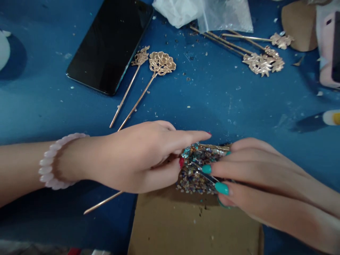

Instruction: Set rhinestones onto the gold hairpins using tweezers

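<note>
My left hand [138,156], with a beaded bracelet [50,163] at the wrist, is closed on a gold hairpin [103,202]. The stick's end sticks out below the hand, and a turquoise decorated head [189,151] shows by the thumb and forefinger. My right hand [247,173] pinches metal tweezers [205,175], their tips close to that head. Beneath both sits a heap of small, many-coloured flat beads or sequins [191,182] at the top of a piece of cardboard [191,226]. Whether the tweezer tips hold a bead cannot be made out.
Two gold flower hairpins [162,63] lie beside a black phone [108,46]. Several more hairpins [261,63] rest at the back right, near a clear plastic bag [225,16]. A pink-cased device [328,53] and a white-and-yellow object [332,117] are at the right edge.
</note>
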`<state>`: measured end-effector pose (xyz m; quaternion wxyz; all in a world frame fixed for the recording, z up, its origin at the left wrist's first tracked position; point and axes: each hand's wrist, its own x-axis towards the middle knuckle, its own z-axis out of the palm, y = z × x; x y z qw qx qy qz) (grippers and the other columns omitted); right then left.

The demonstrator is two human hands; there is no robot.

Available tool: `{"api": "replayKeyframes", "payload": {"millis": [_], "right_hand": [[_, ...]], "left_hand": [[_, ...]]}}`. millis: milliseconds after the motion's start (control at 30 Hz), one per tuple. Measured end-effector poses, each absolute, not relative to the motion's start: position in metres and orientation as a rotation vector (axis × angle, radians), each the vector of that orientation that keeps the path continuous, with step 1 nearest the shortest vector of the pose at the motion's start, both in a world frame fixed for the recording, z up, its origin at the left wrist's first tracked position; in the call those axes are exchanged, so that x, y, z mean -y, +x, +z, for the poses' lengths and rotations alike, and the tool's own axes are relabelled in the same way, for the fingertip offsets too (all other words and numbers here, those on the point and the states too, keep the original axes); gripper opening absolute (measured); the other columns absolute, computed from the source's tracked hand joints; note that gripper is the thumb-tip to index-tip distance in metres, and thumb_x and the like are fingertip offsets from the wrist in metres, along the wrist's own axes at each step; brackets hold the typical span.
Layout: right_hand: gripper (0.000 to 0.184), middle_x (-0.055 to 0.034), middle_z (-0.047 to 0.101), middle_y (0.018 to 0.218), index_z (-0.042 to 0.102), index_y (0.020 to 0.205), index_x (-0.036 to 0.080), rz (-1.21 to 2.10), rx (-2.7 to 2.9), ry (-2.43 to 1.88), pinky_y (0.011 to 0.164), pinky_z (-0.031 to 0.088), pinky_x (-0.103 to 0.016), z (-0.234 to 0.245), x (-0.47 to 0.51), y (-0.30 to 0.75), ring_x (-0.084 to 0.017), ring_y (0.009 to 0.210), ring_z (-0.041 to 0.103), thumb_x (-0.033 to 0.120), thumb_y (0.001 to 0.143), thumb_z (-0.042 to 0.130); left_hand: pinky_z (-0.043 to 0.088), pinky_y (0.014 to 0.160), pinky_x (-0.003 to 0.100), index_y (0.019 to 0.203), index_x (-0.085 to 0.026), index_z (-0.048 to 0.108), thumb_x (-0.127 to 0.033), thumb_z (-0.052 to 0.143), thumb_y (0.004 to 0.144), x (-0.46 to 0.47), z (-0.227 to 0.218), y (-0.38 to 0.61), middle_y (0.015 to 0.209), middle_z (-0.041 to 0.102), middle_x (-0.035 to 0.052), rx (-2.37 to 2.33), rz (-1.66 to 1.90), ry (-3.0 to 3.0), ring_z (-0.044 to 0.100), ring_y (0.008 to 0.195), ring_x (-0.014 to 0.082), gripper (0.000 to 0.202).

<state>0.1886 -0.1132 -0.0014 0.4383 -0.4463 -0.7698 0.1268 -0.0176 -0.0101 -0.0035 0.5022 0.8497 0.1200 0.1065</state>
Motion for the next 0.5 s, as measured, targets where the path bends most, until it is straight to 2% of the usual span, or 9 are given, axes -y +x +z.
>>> {"api": "replayKeyframes", "payload": {"millis": [133,267,400,500], "right_hand": [[0.025,-0.0012,0.071,0.094,0.062,0.084,0.02,0.309,2.046,-1.03,0.1,0.052,-0.027,0.0,0.11,0.195,-0.011,0.087,0.068,0.023,0.097,0.041],[0.033,-0.0027,0.071,0.094,0.066,0.078,0.02,0.322,2.063,-1.034,0.098,0.055,-0.031,0.001,0.11,0.2,-0.013,0.09,0.069,0.019,0.096,0.038],[0.031,-0.0028,0.071,0.086,0.066,0.079,0.023,0.354,2.065,-1.071,0.089,0.059,-0.031,0.002,0.113,0.2,-0.015,0.086,0.07,0.021,0.096,0.039],[0.036,-0.0025,0.07,0.081,0.063,0.081,0.026,0.415,2.159,-1.157,0.087,0.059,-0.033,0.002,0.112,0.201,-0.015,0.084,0.069,0.029,0.099,0.032]], "left_hand": [[0.041,0.09,0.027,0.111,-0.015,0.055,-0.008,0.041,0.087,0.01,-0.002,-0.018,0.056,0.057,-0.0075,-0.276,0.245,2.055,0.049,0.049,0.0096,0.029],[0.041,0.091,0.028,0.133,-0.007,0.043,-0.008,0.039,0.088,0.01,-0.002,-0.018,0.061,0.06,-0.0053,-0.275,0.229,2.07,0.053,0.053,0.0104,0.045],[0.041,0.091,0.029,0.137,-0.005,0.038,-0.008,0.039,0.089,0.01,-0.003,-0.018,0.067,0.063,-0.0027,-0.26,0.225,2.071,0.059,0.064,0.0126,0.048],[0.042,0.09,0.03,0.139,-0.006,0.036,-0.007,0.04,0.089,0.009,-0.002,-0.018,0.069,0.064,-0.0021,-0.26,0.212,2.064,0.058,0.067,0.013,0.05]]}}
